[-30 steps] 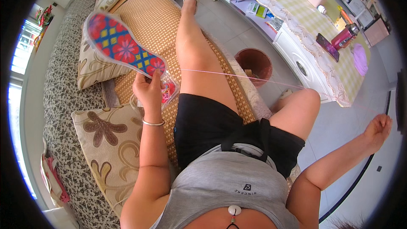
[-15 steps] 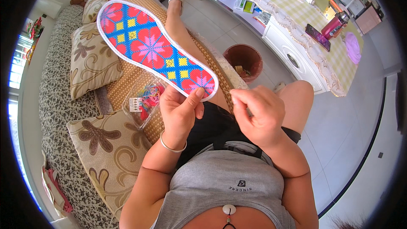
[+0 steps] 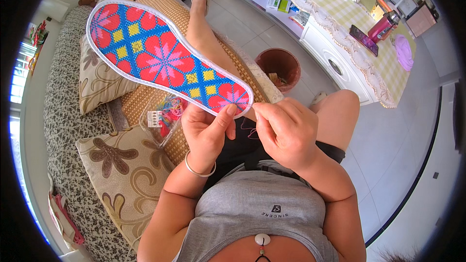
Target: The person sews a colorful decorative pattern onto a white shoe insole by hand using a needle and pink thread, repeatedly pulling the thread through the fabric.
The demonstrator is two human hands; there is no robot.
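Note:
An embroidered shoe insole [image 3: 170,58] with red and pink flowers, blue lattice, yellow squares and a white edge is held up over my lap. My left hand [image 3: 206,128] grips its narrow end, thumb on top and fingers underneath. Close to that end's rim, my right hand [image 3: 286,128] is closed in a pinch; whatever its fingertips hold is too small to make out. A thin pink thread [image 3: 251,131] hangs between the two hands, over my dark shorts.
Left of my left hand, a clear box of colourful thread skeins [image 3: 167,116] lies on the woven seat mat. Patterned cushions [image 3: 124,174] line the sofa. A reddish bin [image 3: 279,70] stands on the floor; beyond it, a cloth-covered table [image 3: 335,14] holds a phone [image 3: 364,41] and a flask [image 3: 384,26].
The insole has tilted, its wide end shifting left and looking larger. My right hand has moved left to the insole's narrow end. Pink thread now shows between my hands.

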